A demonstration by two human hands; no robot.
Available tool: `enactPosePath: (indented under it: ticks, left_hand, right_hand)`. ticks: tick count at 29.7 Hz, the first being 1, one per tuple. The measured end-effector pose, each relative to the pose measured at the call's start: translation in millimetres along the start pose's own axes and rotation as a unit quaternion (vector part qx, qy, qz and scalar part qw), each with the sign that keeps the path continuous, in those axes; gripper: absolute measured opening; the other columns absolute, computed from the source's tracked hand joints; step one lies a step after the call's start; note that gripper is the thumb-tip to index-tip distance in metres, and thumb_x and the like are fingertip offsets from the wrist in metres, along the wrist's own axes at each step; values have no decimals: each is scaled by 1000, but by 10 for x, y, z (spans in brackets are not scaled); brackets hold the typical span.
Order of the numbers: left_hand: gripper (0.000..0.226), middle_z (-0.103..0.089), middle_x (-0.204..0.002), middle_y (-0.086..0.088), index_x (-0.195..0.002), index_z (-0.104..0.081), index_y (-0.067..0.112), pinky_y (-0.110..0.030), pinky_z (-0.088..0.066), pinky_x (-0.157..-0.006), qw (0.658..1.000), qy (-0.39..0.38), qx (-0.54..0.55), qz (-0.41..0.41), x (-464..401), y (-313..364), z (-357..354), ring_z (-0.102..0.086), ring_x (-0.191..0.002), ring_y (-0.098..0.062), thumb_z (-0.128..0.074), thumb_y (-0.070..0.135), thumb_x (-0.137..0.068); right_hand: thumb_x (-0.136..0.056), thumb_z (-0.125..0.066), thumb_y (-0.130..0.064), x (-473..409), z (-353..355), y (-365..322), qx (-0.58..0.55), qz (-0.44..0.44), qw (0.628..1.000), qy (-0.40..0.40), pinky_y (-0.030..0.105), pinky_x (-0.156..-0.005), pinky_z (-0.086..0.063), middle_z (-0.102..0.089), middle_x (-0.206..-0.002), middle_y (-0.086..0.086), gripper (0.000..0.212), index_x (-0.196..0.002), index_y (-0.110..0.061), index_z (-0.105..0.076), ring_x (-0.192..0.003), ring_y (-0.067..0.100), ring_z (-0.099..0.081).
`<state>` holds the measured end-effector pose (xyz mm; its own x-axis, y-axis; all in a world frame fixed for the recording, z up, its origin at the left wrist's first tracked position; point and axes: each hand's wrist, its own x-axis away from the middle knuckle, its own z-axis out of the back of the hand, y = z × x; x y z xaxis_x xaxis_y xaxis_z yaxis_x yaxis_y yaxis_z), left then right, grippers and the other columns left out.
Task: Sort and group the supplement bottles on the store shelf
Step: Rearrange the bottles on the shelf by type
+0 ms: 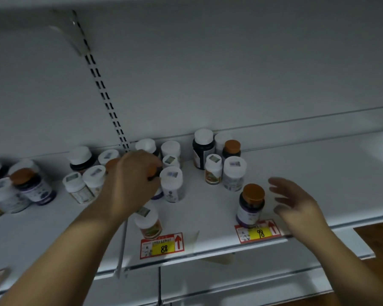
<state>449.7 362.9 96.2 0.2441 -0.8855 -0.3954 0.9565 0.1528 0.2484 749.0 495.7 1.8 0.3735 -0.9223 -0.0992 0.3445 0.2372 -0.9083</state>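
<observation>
Seen from above on a white metal store shelf: scattered supplement bottles, most upright with white caps, a few with orange caps. Landmark: red-and-yellow price tag marked 88 on the front edge. Directly behind that tag, a white-capped bottle with a green-and-orange label, upright. Farther behind the tag, left hand curled down over a dark bottle with an orange cap, fingers closed around its top; bottle mostly hidden, lifted or resting impossible to tell. Just right of that hand, a white-capped bottle with a pale purple label. Right of the tag, near a second price tag marked 98, a dark purple-labelled bottle with an orange cap, upright at the front edge. Beside it, right hand spread wide, fingers apart, holding nothing, close to the bottle but not touching. Far left of the tag, more bottles clustered, blurred.
</observation>
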Motion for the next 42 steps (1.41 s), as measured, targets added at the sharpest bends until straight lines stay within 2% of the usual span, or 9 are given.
enactPosePath:
  ticks: [5,16,20,26,31,34,36,39,42]
  left_hand:
    - [41,-58,-122,-4,-123,-51,19,-36,-31,-91,955,-171,-235,-64,-371,208,-283,-46,-112,-27,-58,25,-84]
    - [50,-55,-126,-7,-130,-45,20,-38,-38,-97,923,-252,-282,-75,-419,237,-477,-45,-115,-27,-59,14,-82]
    - [45,-56,-124,-6,-128,-49,20,-32,-38,-94,925,-252,-271,-86,-451,181,-494,-45,-117,-23,-57,13,-84]
    - [36,-59,-111,-4,-117,-56,22,-30,-31,-78,938,-214,-249,-110,-448,82,-459,-48,-105,-22,-59,25,-81]
    - [48,-59,-104,-4,-112,-68,17,-24,-44,-85,988,-132,71,-48,-464,188,-119,-57,-97,-18,-66,38,-69]
    - [31,-63,-100,17,-105,-66,37,0,-43,-73,951,-53,303,38,-495,330,152,-60,-88,8,-72,22,-79]
    - [26,-70,-90,25,-100,-68,38,-5,-50,-67,903,-50,418,84,-461,412,221,-64,-82,10,-69,19,-81]
    - [13,-75,-76,20,-87,-70,32,-11,-52,-57,864,-22,485,134,-329,500,268,-67,-70,5,-70,30,-74]
    - [18,-75,-74,15,-75,-73,35,-17,-55,-56,877,-12,455,155,-167,464,306,-69,-67,0,-75,51,-66]
  right_hand:
    - [-79,-70,-13,-608,-5,-211,33,53,998,-26,6,-76,-39,-58,-116,-10,45,-118,-27,-54,-101,7,-55]
    - [-60,-84,-28,-934,-241,-97,3,6,991,-131,33,-88,-49,-66,-111,-5,53,-108,-24,-62,-104,12,-60]
    - [-64,-83,-25,-951,-260,-73,-17,11,989,-149,18,-78,-45,-67,-101,-16,44,-104,-30,-65,-100,5,-62]
    - [-68,-79,-25,-919,-153,-57,-64,-5,993,-98,24,-77,-50,-69,-98,-9,30,-96,-24,-66,-93,8,-64]
    - [-65,-77,-29,-734,279,-572,-249,35,968,8,20,-65,-53,-73,-81,-8,30,-87,-17,-60,-83,12,-69]
    - [-50,-77,-49,-542,187,-1006,-299,48,951,-59,23,-60,-56,-75,-81,-7,54,-91,-17,-61,-77,13,-72]
    - [-54,-73,-50,-414,-25,-1165,-293,30,948,-123,33,-67,-57,-76,-89,1,55,-96,-17,-63,-84,20,-72]
    - [-64,-63,-42,-279,-287,-1273,-341,-11,929,-145,40,-81,-55,-69,-106,17,52,-102,-6,-64,-98,30,-68]
    - [-63,-63,-42,-222,-443,-1316,-367,-14,911,-186,33,-75,-56,-71,-100,11,36,-88,-18,-71,-94,23,-69]
